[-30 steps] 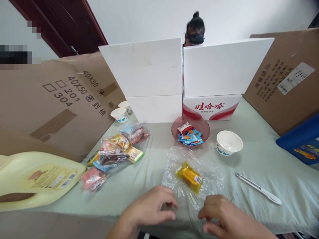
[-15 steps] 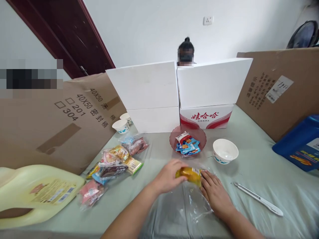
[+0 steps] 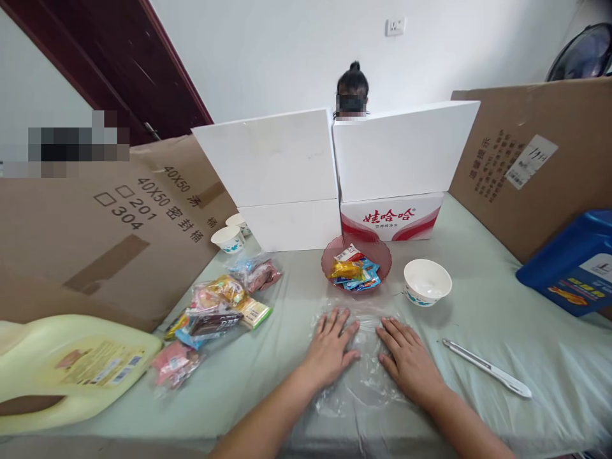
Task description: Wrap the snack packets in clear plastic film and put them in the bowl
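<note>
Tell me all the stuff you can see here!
plastic bag: 1, clear, flat under both hands
dish: 1, pink, behind the bag, holds snack packets
yellow packet: 1, in the dish
bowl: 1, white, right of the dish
knife: 1, white, right of the hands
snack bags: several, mixed colours, left
jug: 1, pale yellow, lying far left
cups: 2, white, back left
boxes: white, stacked at the back
cardboard: brown, both sides
blue box: 1, far right
person: 1, behind the boxes
left hand: flat on the bag
right hand: flat on the bag
</note>
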The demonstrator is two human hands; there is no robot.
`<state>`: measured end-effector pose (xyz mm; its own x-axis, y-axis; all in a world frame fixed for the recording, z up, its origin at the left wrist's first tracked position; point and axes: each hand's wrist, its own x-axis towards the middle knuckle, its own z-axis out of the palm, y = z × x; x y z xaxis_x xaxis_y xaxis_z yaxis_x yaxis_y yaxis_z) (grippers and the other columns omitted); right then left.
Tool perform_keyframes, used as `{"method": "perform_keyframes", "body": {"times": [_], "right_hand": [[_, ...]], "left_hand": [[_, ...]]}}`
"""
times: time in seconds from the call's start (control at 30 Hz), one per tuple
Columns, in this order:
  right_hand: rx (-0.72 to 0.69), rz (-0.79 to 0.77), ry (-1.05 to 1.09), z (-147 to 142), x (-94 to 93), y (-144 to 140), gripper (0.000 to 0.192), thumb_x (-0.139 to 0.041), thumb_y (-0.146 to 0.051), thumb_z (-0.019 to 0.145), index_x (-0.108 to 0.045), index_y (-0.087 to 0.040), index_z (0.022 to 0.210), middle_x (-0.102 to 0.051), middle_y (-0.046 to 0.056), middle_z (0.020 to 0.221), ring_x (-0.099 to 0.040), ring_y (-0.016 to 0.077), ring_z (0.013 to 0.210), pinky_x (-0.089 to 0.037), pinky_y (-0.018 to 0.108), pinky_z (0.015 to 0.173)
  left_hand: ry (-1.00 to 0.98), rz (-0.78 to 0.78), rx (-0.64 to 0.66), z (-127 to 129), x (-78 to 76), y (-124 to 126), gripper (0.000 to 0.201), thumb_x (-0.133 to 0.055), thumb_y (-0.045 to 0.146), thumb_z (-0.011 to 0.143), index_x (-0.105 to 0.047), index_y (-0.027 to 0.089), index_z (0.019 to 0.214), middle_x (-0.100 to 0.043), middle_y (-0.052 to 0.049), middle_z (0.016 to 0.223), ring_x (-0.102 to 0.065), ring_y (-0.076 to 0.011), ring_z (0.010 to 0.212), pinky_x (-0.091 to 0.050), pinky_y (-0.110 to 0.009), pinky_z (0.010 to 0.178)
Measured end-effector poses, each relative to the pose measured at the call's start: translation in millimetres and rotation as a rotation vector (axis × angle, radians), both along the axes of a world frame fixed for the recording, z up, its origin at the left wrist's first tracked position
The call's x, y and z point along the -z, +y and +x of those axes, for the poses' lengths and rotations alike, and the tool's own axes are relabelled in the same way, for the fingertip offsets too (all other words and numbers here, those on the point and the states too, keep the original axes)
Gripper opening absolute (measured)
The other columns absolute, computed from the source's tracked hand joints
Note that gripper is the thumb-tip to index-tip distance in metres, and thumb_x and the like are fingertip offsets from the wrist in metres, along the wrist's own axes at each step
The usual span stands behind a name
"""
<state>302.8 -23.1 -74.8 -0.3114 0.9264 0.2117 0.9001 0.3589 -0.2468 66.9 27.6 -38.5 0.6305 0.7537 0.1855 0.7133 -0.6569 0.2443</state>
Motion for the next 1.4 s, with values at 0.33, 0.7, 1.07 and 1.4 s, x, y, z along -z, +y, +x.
{"method": "perform_keyframes", "body": {"times": [0.33,0.7,1.07,1.4], "right_hand": [[0.063,-0.002,0.189,64.8,-33.0,-44.7,0.039,-0.049,-0.043,0.093,-0.061,-0.023,0.124,-0.056,0.011,0.135,-0.043,0.0277,0.133,-0.040,0.049,0.106],[-0.186,-0.350,0.176,50.7,-48.9,-76.6,0.022,-0.069,-0.024,0.074,-0.065,-0.024,0.096,-0.045,0.005,0.147,-0.020,0.0311,0.144,-0.020,0.059,0.116],[-0.096,-0.335,0.491,44.4,-53.0,-83.6,0.028,-0.051,-0.028,0.092,-0.057,-0.025,0.119,-0.064,0.008,0.118,-0.061,0.0217,0.110,-0.051,0.036,0.093],[0.157,-0.472,0.631,24.0,-37.8,-63.7,0.024,-0.042,-0.040,0.094,-0.059,-0.023,0.092,-0.065,0.000,0.075,-0.064,0.0167,0.067,-0.052,0.029,0.062]], "left_hand": [[-0.208,-0.048,0.115,-79.4,-20.5,-55.5,0.045,-0.067,0.033,0.081,-0.057,0.023,0.124,-0.061,-0.012,0.124,-0.053,-0.0300,0.122,-0.049,-0.047,0.101],[-0.284,-0.239,0.184,-54.0,-21.7,-78.0,0.017,-0.045,0.014,0.093,-0.059,0.021,0.096,-0.069,-0.004,0.090,-0.065,-0.0165,0.088,-0.053,-0.029,0.082],[-0.466,-0.708,-0.156,-53.1,-39.5,-74.9,0.021,-0.046,0.032,0.093,-0.058,0.020,0.082,-0.059,0.002,0.069,-0.059,-0.0121,0.057,-0.047,-0.023,0.060],[-0.226,-0.923,-0.252,-42.7,-35.1,-62.5,0.016,-0.038,0.026,0.091,-0.047,0.020,0.079,-0.051,0.007,0.061,-0.056,-0.0114,0.040,-0.039,-0.021,0.044]]}}
